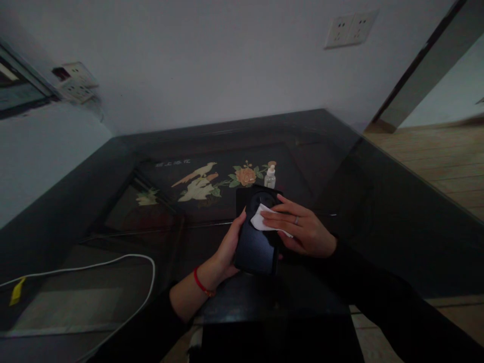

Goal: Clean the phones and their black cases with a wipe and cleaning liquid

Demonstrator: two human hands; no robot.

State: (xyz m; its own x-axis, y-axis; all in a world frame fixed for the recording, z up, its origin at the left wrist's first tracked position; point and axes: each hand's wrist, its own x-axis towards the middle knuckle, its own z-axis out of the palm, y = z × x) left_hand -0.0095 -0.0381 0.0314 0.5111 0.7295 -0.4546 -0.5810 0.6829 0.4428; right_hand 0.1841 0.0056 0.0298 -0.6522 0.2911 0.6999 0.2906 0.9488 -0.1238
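I see the left hand (227, 249) curled round the phone (256, 253), which runs near to far. The right hand (309, 229), fingers bunched, holds a cloth (258, 220) on its far half.

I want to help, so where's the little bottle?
Slightly right of centre in the head view, the little bottle stands just beyond the dark device, right of the flower.

Pale wall (212, 65), tan floor (446, 151) (dim light).
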